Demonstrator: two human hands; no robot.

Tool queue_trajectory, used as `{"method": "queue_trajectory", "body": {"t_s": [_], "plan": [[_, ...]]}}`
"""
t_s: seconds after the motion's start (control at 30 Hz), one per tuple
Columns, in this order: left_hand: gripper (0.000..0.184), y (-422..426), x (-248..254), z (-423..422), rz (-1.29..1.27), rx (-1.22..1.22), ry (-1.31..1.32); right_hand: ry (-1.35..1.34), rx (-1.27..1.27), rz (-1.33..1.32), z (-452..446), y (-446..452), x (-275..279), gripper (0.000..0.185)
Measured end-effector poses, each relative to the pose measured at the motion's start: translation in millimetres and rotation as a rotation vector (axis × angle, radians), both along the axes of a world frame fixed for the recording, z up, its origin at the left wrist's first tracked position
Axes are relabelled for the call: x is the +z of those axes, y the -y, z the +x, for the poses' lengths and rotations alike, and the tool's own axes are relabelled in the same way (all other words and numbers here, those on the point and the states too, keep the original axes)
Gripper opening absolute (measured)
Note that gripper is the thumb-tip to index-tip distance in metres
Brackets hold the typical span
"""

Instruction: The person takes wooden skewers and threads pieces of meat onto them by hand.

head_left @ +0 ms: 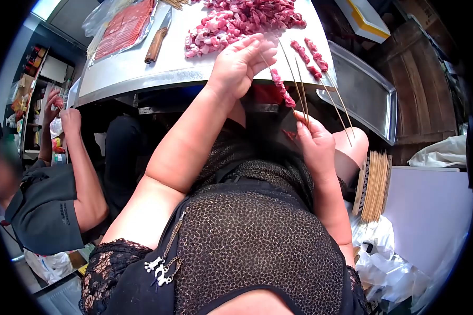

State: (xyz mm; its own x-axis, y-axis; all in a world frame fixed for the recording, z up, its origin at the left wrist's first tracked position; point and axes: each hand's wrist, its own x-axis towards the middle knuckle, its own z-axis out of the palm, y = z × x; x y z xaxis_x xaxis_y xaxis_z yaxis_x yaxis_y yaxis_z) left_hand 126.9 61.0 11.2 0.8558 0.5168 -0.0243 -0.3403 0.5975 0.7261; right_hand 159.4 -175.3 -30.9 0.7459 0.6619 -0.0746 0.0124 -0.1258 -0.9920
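Note:
My right hand (316, 140) is closed around the lower ends of several thin bamboo skewers (302, 94). One of them carries threaded pieces of raw meat (283, 88), its tip pointing up toward my left hand. My left hand (242, 64) is at the table's front edge, palm turned up and fingers loosely curved beside that tip; I see no meat in it. Two loaded meat skewers (316, 54) lie on the table's right corner, their bare ends sticking out over the edge. Beyond my left hand spreads a big pile of cut raw meat (215, 32).
Left of the pile are a wooden-handled knife (155, 46) and rows of meat skewers on plastic (123, 31). A metal tray (370, 94) sits right of the white table (105, 79). Bundled bamboo sticks (376, 186) stand by my right leg. Another person (52, 205) works at left.

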Motion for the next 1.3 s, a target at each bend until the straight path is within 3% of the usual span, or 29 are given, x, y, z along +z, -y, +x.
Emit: {"method": "queue_trajectory", "body": {"t_s": [0.13,0.2,0.97,1.07,1.17,1.2,1.23,1.3], "plan": [[0.027,0,4,-2,-0.012,0.058,-0.023,0.045,-0.006,0.023,-5,1,-2,0.026],[0.026,2,7,-3,-0.001,0.057,-0.021,0.034,-0.126,0.082,-8,-2,0,0.024],[0.021,12,5,-4,-0.131,0.107,0.028,0.106,-0.065,0.038,-6,1,12,0.023],[0.022,-6,6,0,0.222,0.315,0.060,0.159,-0.079,0.044,-2,6,9,0.023],[0.036,-20,4,-1,0.784,0.304,-0.182,0.157,-0.121,0.073,0,6,11,0.024],[0.036,-24,2,1,0.785,0.303,-0.180,0.096,-0.138,0.084,1,4,12,0.024],[0.036,-28,-1,4,1.047,0.316,-0.240,0.035,-0.155,0.095,2,2,12,0.024],[0.035,-27,2,7,1.312,0.328,-0.298,0.002,-0.161,0.121,3,-3,14,0.024]]}}
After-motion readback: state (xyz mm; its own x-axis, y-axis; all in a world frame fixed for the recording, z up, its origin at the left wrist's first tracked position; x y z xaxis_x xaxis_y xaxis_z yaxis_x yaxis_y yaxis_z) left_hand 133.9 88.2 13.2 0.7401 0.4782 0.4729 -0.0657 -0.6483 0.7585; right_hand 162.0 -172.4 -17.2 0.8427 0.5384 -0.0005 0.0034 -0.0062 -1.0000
